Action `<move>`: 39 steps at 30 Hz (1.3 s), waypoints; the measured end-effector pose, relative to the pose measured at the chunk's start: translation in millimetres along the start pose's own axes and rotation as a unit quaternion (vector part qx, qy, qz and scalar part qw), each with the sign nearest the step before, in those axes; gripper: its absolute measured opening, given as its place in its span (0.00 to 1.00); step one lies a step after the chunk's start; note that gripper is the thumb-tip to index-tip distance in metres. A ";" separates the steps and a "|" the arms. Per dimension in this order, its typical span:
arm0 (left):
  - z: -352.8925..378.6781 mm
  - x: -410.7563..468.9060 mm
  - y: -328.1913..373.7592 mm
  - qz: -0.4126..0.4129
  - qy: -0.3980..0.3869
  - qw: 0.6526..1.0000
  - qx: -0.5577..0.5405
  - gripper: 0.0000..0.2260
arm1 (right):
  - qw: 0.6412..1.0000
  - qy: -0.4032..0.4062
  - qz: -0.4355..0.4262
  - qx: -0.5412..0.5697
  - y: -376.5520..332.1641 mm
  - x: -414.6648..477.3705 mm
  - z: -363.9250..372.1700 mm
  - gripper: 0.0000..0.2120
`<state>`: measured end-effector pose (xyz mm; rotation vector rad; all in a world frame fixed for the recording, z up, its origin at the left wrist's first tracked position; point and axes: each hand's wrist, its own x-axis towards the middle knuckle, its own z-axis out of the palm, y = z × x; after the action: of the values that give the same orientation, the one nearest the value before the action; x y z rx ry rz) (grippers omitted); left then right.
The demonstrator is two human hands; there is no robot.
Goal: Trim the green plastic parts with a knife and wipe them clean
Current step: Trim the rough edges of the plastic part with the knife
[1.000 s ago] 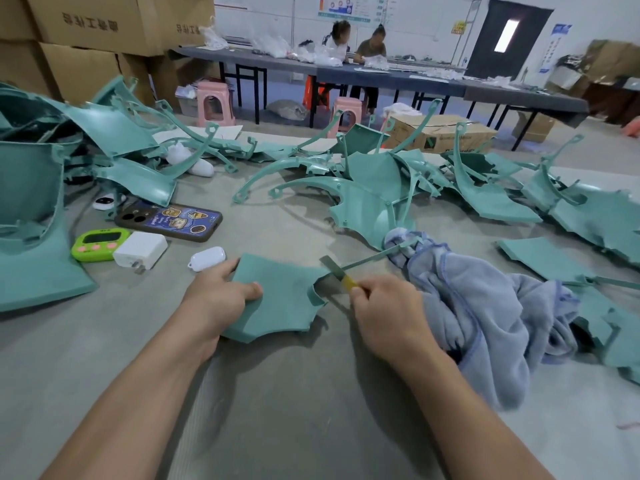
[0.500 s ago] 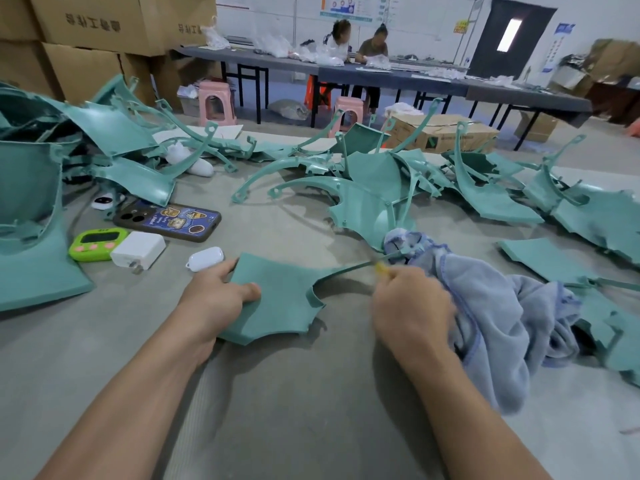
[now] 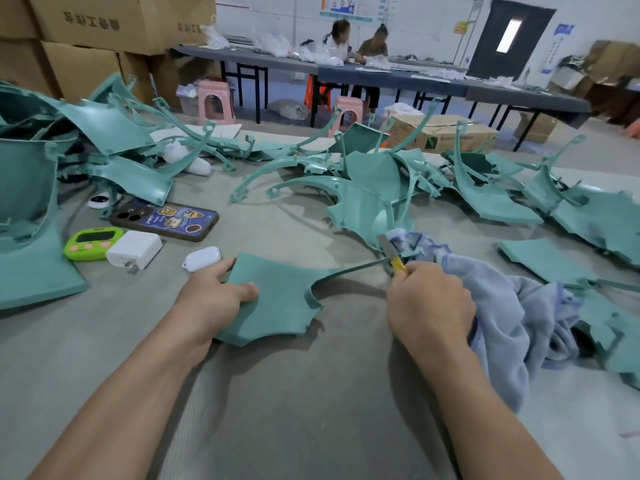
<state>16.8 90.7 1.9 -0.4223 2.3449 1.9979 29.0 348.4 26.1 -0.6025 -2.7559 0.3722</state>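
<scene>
Grey table (image 3: 311, 410) bears green part (image 3: 280, 299), left hand (image 3: 211, 299) pinching it, thin arm pointing right toward knife (image 3: 389, 249) gripped by right hand (image 3: 429, 303).

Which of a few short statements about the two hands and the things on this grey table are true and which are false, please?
1. The left hand holds the flat green plastic part, thumb on top. True.
2. The right hand grips red scissors. False: it grips a yellow-handled knife, set at the part's thin arm.
3. The crumpled blue-grey towel lies left of the left hand. False: it lies on the right, beside the right hand.
4. A white charger block sits between a lime-green timer and a small white rounded case. True.
</scene>
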 end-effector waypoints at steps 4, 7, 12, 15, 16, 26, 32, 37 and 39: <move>-0.3 -0.4 0.8 -0.004 0.002 1.000 0.003 0.13 | 0.984 0.007 -0.134 0.114 -7.3 -15.7 0.8 0.17; -1.2 -1.8 0.6 -0.002 0.000 1.000 0.005 0.13 | 0.973 -0.058 -0.211 0.080 -17.8 -30.8 10.1 0.15; -0.3 -2.4 1.1 0.001 0.001 1.000 0.005 0.13 | 1.000 -0.016 -0.005 0.011 14.1 8.5 -5.5 0.13; 0.6 -1.7 0.8 -0.001 0.002 1.000 0.007 0.13 | 0.996 0.018 -0.038 0.076 10.1 2.9 -6.4 0.16; 0.6 -1.6 0.9 -0.002 0.001 1.000 0.007 0.13 | 0.990 0.014 -0.074 0.123 5.2 -3.9 -4.7 0.17; 0.1 -1.3 -0.9 0.004 0.015 1.000 0.000 0.18 | 0.998 -0.030 -0.035 0.041 10.5 3.8 -7.1 0.13; 0.7 0.8 -2.6 0.002 0.017 1.000 0.006 0.17 | 0.977 -0.092 -0.173 0.087 -15.8 -25.8 3.4 0.15; -0.1 0.4 -3.5 0.006 0.010 1.000 -0.007 0.17 | 0.999 -0.038 -0.026 0.019 2.5 3.6 -6.1 0.09; -0.5 1.2 -3.4 0.010 0.012 1.000 -0.003 0.16 | 0.999 -0.003 -0.007 0.053 10.8 6.9 -8.7 0.11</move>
<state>16.5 89.6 -1.5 -0.4279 2.3675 2.0203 29.9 362.6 32.3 -0.5553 -2.7247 0.5148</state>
